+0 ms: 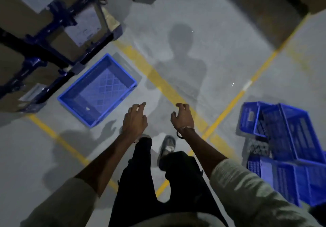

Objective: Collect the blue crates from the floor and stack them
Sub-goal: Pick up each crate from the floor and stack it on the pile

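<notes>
Both hands, left hand (135, 119) and right hand (183, 118), hover empty with fingers loosely curled, just beside the upright blue crate (97, 90) on the floor (211, 50).

Single head cam, wide-angle, looking steeply down and forward from standing height over floor (202, 23); no second view.

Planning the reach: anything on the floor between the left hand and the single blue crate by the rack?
Nothing: the head view shows only bare grey floor between the left hand and the blue crate.
</notes>
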A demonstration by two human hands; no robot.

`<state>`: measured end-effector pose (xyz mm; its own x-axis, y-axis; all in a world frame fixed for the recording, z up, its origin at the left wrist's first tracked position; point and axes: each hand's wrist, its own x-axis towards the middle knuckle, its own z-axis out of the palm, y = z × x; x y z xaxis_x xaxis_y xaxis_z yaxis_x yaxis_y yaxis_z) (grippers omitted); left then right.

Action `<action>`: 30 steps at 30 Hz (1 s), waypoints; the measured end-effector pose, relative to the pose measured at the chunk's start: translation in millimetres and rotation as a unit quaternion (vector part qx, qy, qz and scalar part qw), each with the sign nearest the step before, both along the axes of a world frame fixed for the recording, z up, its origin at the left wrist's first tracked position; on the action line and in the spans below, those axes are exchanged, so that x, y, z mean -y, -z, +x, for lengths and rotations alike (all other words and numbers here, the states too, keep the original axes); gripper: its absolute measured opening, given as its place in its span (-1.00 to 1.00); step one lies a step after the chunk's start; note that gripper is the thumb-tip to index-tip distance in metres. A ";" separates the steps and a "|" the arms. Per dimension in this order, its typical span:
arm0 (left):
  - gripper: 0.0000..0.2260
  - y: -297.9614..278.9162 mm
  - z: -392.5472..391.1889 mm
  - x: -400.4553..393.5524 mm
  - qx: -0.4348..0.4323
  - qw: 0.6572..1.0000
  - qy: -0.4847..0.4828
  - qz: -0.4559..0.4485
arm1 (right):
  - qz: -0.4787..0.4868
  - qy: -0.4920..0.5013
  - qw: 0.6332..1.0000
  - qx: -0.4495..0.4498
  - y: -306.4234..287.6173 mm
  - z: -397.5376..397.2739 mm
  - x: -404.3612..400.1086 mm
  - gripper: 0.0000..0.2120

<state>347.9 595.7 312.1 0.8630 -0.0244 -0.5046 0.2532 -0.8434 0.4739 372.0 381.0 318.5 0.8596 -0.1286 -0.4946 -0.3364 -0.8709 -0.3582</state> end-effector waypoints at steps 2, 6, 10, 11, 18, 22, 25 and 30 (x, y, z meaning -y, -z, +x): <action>-0.45 -31.5 -13.3 26.3 0.003 0.999 0.055 0.002 | 0.010 0.020 1.000 0.007 -25.7 -29.5 31.3 -0.62; -0.45 -69.4 -48.3 77.5 0.014 0.989 0.148 -0.001 | 0.028 0.083 0.996 0.025 -61.2 -96.0 98.8 -0.62; -0.49 -85.1 -87.3 132.6 0.043 0.976 0.212 -0.003 | 0.037 0.181 0.982 0.036 -74.6 -166.7 169.5 -0.60; -0.49 -87.7 -99.5 150.1 0.038 0.971 0.235 0.004 | 0.040 0.206 0.977 0.036 -76.4 -189.0 187.9 -0.60; -0.45 -114.5 -200.2 312.1 0.047 0.923 0.382 0.006 | 0.050 0.351 0.932 0.073 -101.7 -371.9 323.4 -0.64; -0.43 -128.3 -243.7 398.5 0.026 0.907 0.421 -0.012 | 0.047 0.477 0.870 0.111 -125.9 -458.7 390.6 -0.68; -0.39 -138.2 -264.7 457.5 0.025 0.895 0.444 -0.024 | 0.050 0.544 0.828 0.124 -135.2 -502.9 434.0 -0.67; -0.42 -140.6 -273.1 539.1 0.025 0.880 0.473 -0.021 | 0.063 0.633 0.759 0.141 -132.6 -543.5 487.9 -0.67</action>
<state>74.9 56.6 452.7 0.4670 -0.7627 -0.4475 -0.5761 -0.6463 0.5003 -171.4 -106.9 451.1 0.1612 -0.9064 -0.3904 -0.7692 0.1325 -0.6252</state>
